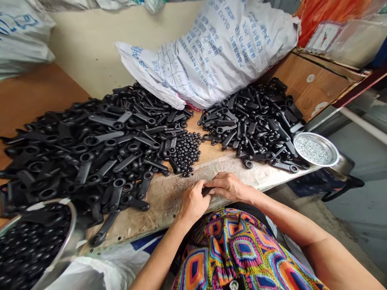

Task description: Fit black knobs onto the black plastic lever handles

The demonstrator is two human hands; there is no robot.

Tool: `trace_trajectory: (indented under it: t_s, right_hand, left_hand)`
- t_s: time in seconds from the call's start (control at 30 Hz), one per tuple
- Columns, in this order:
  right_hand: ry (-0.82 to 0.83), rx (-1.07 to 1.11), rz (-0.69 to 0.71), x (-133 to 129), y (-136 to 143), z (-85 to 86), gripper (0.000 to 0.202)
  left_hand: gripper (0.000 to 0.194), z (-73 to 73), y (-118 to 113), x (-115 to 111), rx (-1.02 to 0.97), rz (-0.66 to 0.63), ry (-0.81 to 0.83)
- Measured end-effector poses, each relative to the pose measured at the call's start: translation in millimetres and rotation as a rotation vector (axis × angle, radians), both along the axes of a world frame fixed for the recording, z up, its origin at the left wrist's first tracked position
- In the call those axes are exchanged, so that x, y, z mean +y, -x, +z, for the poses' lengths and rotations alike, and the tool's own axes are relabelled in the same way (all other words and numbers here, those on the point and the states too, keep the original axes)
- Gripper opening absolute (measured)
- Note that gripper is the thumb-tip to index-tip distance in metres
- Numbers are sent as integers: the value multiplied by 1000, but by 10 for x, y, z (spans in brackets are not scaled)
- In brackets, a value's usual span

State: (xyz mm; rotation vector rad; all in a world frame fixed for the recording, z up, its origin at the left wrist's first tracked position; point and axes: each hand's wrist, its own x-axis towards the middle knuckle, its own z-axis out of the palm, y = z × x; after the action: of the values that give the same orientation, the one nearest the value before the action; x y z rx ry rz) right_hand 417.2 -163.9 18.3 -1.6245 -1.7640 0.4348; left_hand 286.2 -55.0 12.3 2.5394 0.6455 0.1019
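Observation:
At the front edge of the worktable my left hand (pixel 195 200) is closed round a black plastic crank handle (pixel 207 191), mostly hidden by my fingers. My right hand (pixel 227 186) meets it from the other side, fingers pressed together over the same part. Just beyond my hands lies a cluster of small black round knobs (pixel 186 152). A large heap of black crank handles (pixel 121 137) spreads to the left, and a smaller heap of handles (pixel 250 121) lies to the right.
A metal bowl of small silvery pins or screws (pixel 316 149) stands at the right edge. At lower left is a tub of black round pieces (pixel 30 245). A white printed sack (pixel 208 52) leans behind the heaps, beside a wooden box (pixel 314 82).

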Motion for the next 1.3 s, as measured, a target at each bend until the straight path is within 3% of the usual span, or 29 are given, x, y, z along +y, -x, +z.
trace_trajectory:
  t_s: [0.1, 0.2, 0.33, 0.4, 0.47, 0.53, 0.67, 0.77, 0.9, 1.1, 1.2, 1.3]
  right_hand:
    - [-77, -101, -116, -72, -142, 173, 31]
    - [-207, -289, -459, -176, -586, 389, 27]
    - [-302, -563, -962, -391, -1326, 732, 35]
    - [-246, -705, -1027, -396, -1520, 820, 42]
    - [-238, -739, -955, -284, -1520, 770, 48]
    - [-290, -630, -863, -95, -1336, 583, 42]
    - [-172, -565, -388, 322, -743, 79, 28]
    - [26, -613, -231, 552, -438, -106, 21]
    - [245, -620, -237, 682, -256, -62, 19]
    - [246, -496, -208, 740, -135, 0, 14]
    - [270, -533, -258, 785, -161, 26, 17]
    - [321, -573, -289, 860, -216, 39, 19]
  left_hand:
    - [48, 133, 218, 81, -227, 20, 39]
    - [49, 154, 602, 376, -372, 209, -244]
    - [42, 14, 1214, 819, -191, 527, -603]
    - [40, -39, 1460, 896, -51, 634, -653]
    - [40, -59, 1601, 897, 79, 693, -626]
    - [39, -64, 1631, 887, 171, 742, -573]
    - [34, -80, 1527, 886, 261, 759, -472]
    - [34, -104, 1409, 878, 245, 779, -424]
    - [42, -129, 1216, 918, 197, 896, -348]
    - [60, -215, 1155, 1007, -79, 992, -83]
    - [56, -277, 1276, 948, -310, 995, 51]
    - [47, -308, 1288, 748, -422, 900, 155]
